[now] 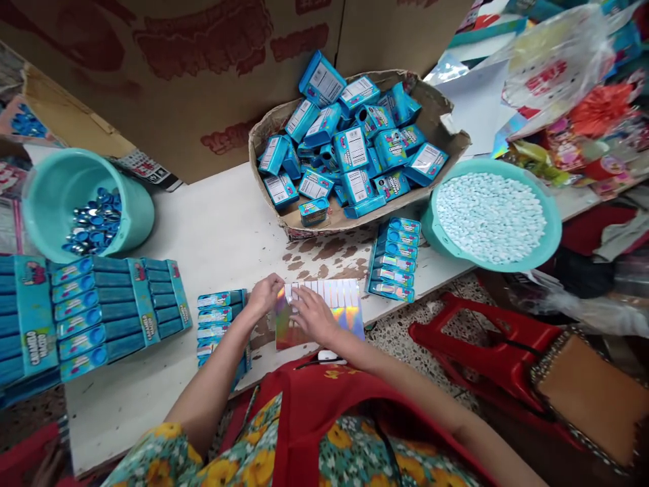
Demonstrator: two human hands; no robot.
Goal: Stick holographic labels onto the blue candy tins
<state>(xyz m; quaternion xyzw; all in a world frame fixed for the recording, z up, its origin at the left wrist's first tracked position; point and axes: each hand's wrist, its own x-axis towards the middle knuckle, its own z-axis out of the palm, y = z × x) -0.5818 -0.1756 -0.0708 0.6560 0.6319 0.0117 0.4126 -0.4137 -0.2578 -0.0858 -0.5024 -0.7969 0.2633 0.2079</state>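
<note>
A shiny holographic sheet marked into narrow strips (349, 314), which looks like a sticker sheet, lies on the table in front of me. My left hand (264, 297) pinches at its upper left corner, finger and thumb together. Across the left half of the sheet rests my right hand (315, 316), its fingers stretched out and a little apart. Left of my left hand stands a row of small blue boxes (213, 316) in a tray. Another such row of blue boxes (394, 260) sits to the right of the sheet.
A torn cardboard tray (446, 111) behind the sheet holds many loose blue boxes (352, 149). At right is a teal basin (552, 220) of white pieces; at left, a teal bucket (136, 210) with blue caps. Stacked packs (116, 304) fill the left. A red stool (487, 338) stands right.
</note>
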